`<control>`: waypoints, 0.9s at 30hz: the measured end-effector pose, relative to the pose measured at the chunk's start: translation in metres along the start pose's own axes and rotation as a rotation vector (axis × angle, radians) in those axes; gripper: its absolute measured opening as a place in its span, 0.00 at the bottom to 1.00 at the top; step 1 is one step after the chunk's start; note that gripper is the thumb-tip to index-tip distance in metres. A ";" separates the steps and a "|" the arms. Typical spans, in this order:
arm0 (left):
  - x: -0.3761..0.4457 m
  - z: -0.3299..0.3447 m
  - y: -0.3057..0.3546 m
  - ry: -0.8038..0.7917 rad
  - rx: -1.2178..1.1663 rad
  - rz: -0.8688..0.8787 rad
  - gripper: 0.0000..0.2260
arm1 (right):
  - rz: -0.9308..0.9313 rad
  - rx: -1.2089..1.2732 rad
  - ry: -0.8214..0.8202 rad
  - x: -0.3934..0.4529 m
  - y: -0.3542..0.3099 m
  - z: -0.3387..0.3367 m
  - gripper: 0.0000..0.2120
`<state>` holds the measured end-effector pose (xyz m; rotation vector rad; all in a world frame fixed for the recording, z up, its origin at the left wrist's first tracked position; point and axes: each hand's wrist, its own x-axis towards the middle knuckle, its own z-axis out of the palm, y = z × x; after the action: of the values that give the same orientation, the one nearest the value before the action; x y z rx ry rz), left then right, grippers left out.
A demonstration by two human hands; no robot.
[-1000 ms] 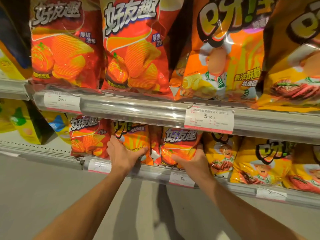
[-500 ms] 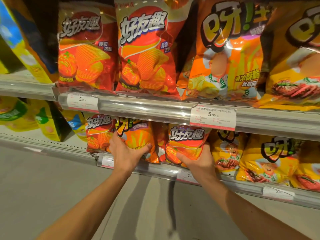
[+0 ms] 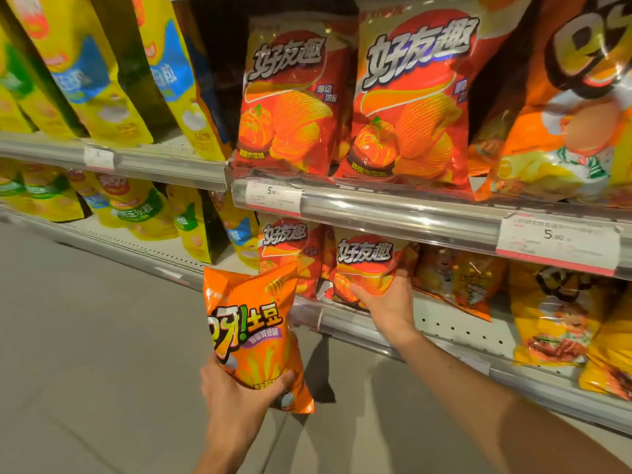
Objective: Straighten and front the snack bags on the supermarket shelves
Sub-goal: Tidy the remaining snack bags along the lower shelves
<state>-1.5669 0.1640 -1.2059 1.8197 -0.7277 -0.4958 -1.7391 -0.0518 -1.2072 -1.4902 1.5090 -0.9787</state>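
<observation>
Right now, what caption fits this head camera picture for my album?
Left hand holds an orange foil snack bag off the shelf; right hand steadies a red foil chip bag.

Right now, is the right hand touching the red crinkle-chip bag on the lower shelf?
Touching. Head view: right hand grips the red crinkle-chip bag, thumb across its front, fingers round its right edge.

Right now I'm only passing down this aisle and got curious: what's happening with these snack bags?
A person is tidying the shelves. Their left hand grips an orange snack bag by its bottom, held out in front of the lower shelf, off the shelf entirely. Their right hand holds a red chip bag standing at the front of that shelf, beside another red bag. To its right the shelf shows a bare patch.
</observation>
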 end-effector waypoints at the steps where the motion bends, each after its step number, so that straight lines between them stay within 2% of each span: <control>1: -0.001 -0.004 -0.003 0.006 -0.004 -0.007 0.52 | -0.002 -0.022 0.003 0.001 0.000 0.006 0.40; 5: -0.007 -0.012 -0.008 0.010 -0.007 -0.020 0.52 | 0.017 -0.150 -0.009 -0.003 0.004 0.024 0.48; 15: -0.021 0.028 0.011 0.008 0.088 0.012 0.53 | 0.056 -0.125 -0.093 -0.010 0.009 0.001 0.55; 18: -0.027 0.053 0.024 0.003 0.101 0.044 0.51 | 0.048 -0.068 -0.096 -0.023 0.017 -0.027 0.49; 23: -0.039 0.111 0.060 -0.039 0.088 0.174 0.46 | 0.031 0.019 0.034 -0.060 0.046 -0.090 0.28; 27: -0.052 0.167 0.095 -0.091 0.093 0.232 0.48 | 0.128 -0.060 0.094 -0.073 0.073 -0.145 0.21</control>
<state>-1.7349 0.0615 -1.1752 1.7784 -1.0258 -0.3985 -1.9009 0.0222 -1.2155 -1.3866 1.6925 -0.9463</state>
